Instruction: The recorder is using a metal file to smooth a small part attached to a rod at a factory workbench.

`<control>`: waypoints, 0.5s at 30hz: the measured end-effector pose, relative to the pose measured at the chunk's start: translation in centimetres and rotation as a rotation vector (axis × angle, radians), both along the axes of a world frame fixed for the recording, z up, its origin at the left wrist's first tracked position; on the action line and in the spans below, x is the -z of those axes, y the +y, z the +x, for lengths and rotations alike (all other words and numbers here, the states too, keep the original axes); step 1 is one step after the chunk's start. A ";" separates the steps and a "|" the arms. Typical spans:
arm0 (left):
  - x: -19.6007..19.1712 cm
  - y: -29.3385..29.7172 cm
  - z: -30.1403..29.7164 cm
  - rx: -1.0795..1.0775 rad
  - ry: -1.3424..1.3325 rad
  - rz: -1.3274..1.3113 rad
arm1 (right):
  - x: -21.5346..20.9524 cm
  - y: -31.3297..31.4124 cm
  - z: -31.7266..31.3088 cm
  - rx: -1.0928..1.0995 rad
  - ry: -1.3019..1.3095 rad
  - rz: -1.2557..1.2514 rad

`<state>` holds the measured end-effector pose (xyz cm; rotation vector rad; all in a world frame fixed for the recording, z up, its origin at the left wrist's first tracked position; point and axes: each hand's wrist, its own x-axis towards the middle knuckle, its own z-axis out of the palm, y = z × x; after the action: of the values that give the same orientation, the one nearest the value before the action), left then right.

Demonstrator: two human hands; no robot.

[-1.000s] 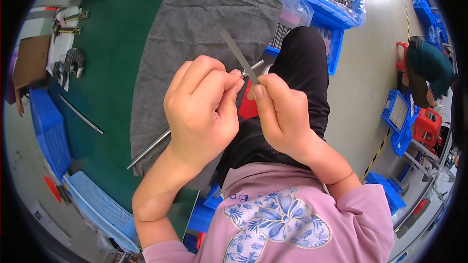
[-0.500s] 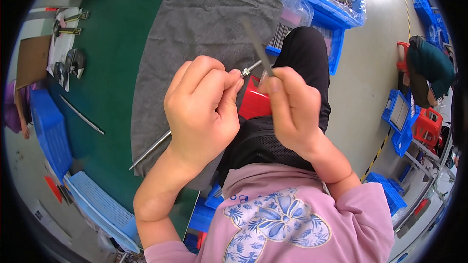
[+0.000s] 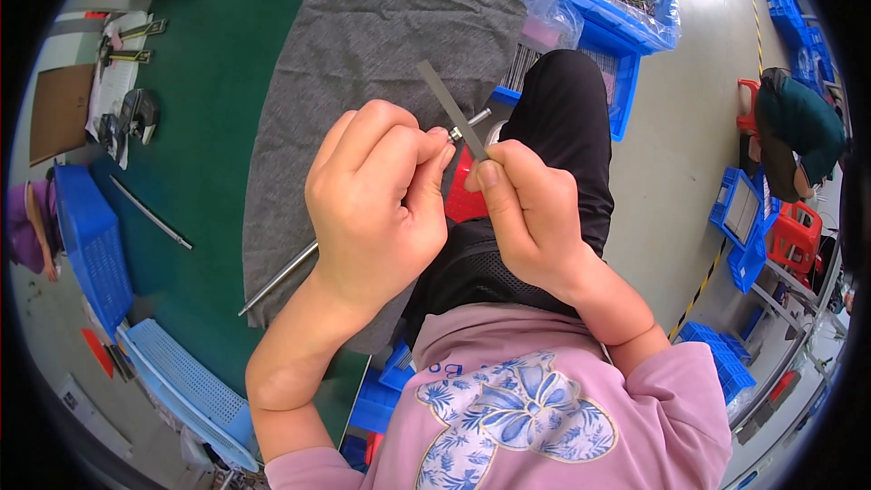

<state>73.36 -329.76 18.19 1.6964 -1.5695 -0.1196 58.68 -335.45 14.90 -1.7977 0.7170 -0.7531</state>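
I see the flat grey metal strip (image 3: 442, 95), off to the right half a second ago, back across the collared metal rod (image 3: 480, 116) — a repeated stroke, I judge. My left hand (image 3: 376, 195) pinches the rod above the lap; my right hand (image 3: 535, 209) clamps the strip's lower end.

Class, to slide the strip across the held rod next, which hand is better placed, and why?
Likely the right hand: it pinches the lower end of the strip, which crosses the rod, while the left hand grips the rod.

Blue lettering (image 3: 446, 369), pink shirt (image 3: 535, 399), not legible
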 end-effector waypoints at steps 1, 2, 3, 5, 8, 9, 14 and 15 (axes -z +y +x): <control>0.0 0.0 0.0 0.001 -0.004 -0.002 | -0.1 0.0 0.0 -0.008 0.020 -0.004; 0.1 0.0 0.0 0.000 -0.004 -0.002 | -0.2 0.0 0.1 -0.016 0.041 -0.008; 0.2 -0.1 -0.1 -0.012 0.023 -0.014 | -0.2 0.1 0.0 -0.016 0.041 -0.008; 0.2 -0.1 -0.3 -0.025 0.051 -0.027 | -0.3 0.6 -0.3 0.014 0.064 0.021; 0.1 -0.1 -0.4 -0.026 0.062 -0.009 | -0.4 0.0 0.1 -0.007 0.024 -0.004; 0.2 -0.2 -0.3 -0.028 0.060 -0.018 | -0.8 -0.6 0.7 -0.015 0.062 -0.020; 0.3 -0.3 -0.3 -0.031 0.064 -0.011 | 0.0 0.4 -0.2 0.038 0.075 -0.011; 0.2 -0.2 -0.3 -0.031 0.057 -0.014 | -0.5 0.0 0.2 0.022 0.075 -0.028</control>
<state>73.08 -330.00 18.00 1.6912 -1.4983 -0.1402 58.85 -335.46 15.36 -1.8536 0.7799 -0.7166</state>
